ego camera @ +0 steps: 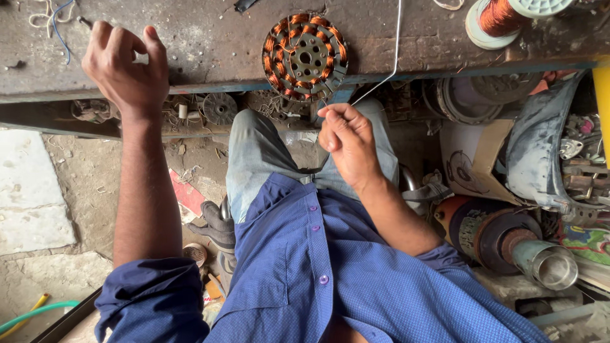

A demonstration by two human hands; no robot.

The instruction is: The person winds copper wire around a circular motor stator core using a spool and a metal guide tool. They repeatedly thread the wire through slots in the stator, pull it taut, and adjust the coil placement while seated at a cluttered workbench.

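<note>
Right hand (346, 145) is curled almost closed, thumb and fingertips pinched on a thin white wire (395, 47) that runs up and away from it across the workbench (203, 41). Just above and a bit left of that hand sits the fan stator (305, 57), a round metal core with copper windings all around, lying flat at the bench's near edge. Left hand (125, 67) is way off to the other side, resting on the bench with fingers bent loosely over something small; can't really tell what it's got, though a thin metal tip pokes out by the fingers. Up and to the right of the right hand there's a spool of copper wire (502, 16). Lower right of it, a motor rotor with a shiny shaft (508, 241) lies in the clutter.
</note>
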